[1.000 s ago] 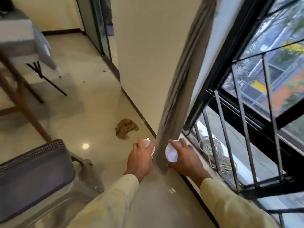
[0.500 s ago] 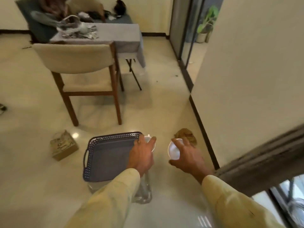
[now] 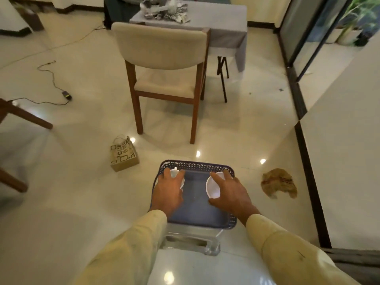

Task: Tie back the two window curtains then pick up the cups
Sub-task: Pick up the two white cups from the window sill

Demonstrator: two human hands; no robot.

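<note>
Moved from the window to the lower-centre dark-blue plastic tray (image 3: 195, 164), left hand (image 3: 168, 191) and right hand (image 3: 231, 195) are each gripping a small white cup (image 3: 213, 187), pickup seemingly done.

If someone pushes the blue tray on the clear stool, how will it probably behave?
The blue tray looks like thin perforated plastic, so probably light and slightly flexible. It seems wider than the clear stool beneath, so a push at one edge might slide or tip it.
</note>
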